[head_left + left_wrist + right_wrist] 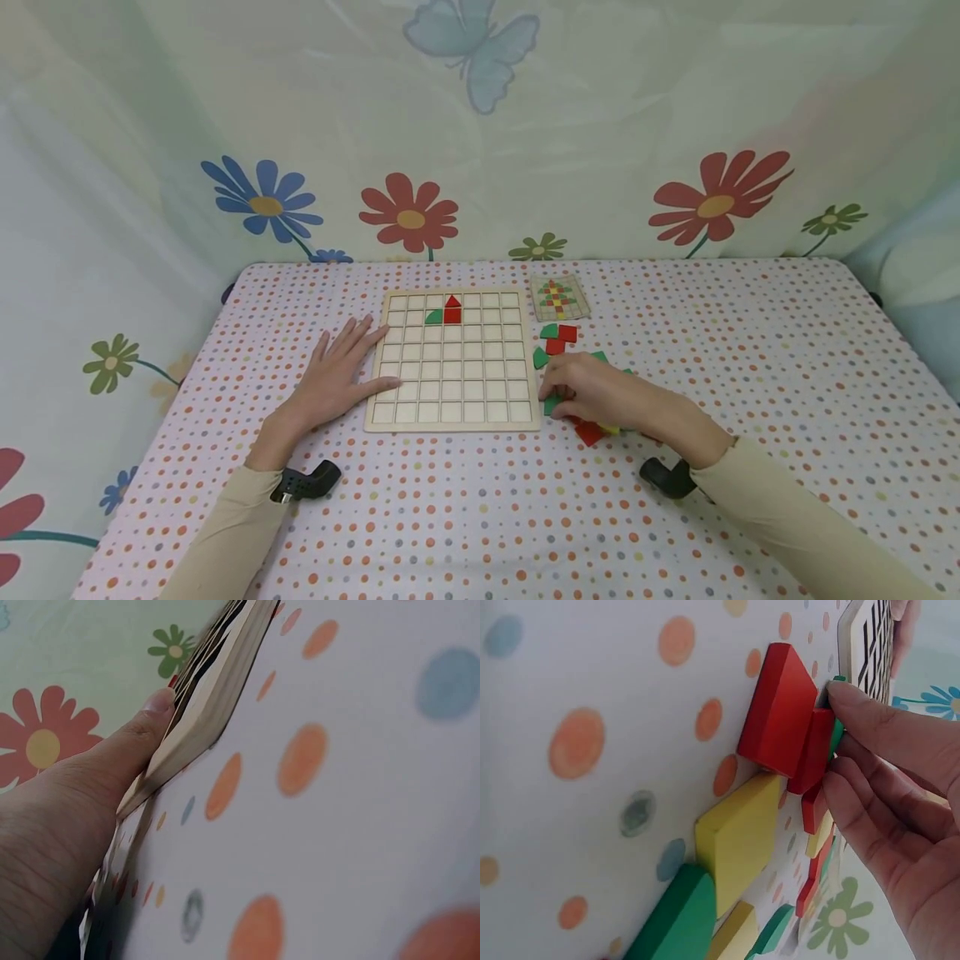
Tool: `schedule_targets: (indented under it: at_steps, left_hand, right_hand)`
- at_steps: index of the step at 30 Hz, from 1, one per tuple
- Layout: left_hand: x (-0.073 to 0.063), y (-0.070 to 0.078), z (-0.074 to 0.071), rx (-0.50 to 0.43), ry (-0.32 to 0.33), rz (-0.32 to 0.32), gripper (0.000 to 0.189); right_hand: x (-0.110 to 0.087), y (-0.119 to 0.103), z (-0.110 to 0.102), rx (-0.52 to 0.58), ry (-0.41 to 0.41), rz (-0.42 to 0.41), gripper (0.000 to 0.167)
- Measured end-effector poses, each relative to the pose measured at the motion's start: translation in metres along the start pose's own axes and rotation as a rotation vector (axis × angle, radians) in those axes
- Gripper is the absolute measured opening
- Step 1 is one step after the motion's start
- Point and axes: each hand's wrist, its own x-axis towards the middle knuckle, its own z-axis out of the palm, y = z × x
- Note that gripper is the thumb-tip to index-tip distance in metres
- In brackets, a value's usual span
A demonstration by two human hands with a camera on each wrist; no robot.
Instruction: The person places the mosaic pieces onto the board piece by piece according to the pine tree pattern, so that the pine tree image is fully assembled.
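A wooden grid board [452,421] lies flat, bearing a red triangle [452,302], a red square [452,316] and a green quarter-round piece [434,317] in its upper cells. My left hand [336,379] rests at the board's left side with fingers spread, its thumb over the rim [196,727]. Right of the board, my right hand [592,387] bends over a scatter of coloured pieces. Its thumb and fingers pinch a green piece [551,405], partly hidden by them. Beside those fingertips in the right wrist view lie red pieces [780,712] and a yellow one [739,840].
A small picture card [560,297] showing a tree pattern lies beyond the loose pieces. Near it sit a green quarter-round piece [549,332], a red piece [567,333] and a green piece [540,358]. A dotted cloth [480,517] covers the table; a flowered curtain hangs behind.
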Motion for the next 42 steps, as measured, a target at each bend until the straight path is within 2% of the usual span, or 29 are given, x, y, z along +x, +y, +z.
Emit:
schedule_targets:
  at_steps: [13, 23, 33, 37, 42]
  left_hand:
    - [0.000, 0.000, 0.000, 0.013, -0.001, 0.002, 0.093]
    - [0.001, -0.002, 0.001, 0.022, 0.008, 0.001, 0.093]
    - [0.000, -0.002, 0.002, 0.006, 0.012, -0.001, 0.093]
    - [0.000, -0.002, 0.002, 0.006, 0.010, 0.004, 0.093]
    - [0.000, -0.001, 0.002, 0.002, 0.014, 0.012, 0.093]
  right_hand:
    - [0.005, -0.006, -0.001, 0.012, -0.015, 0.042, 0.015]
    - [0.001, 0.002, 0.005, 0.000, 0.039, -0.102, 0.016]
    - [0.002, 0.002, 0.001, -0.023, 0.047, -0.116, 0.016]
    - [0.008, -0.001, -0.003, -0.024, 0.055, -0.110, 0.013]
    - [0.025, -0.006, -0.011, -0.011, 0.084, -0.089, 0.011]
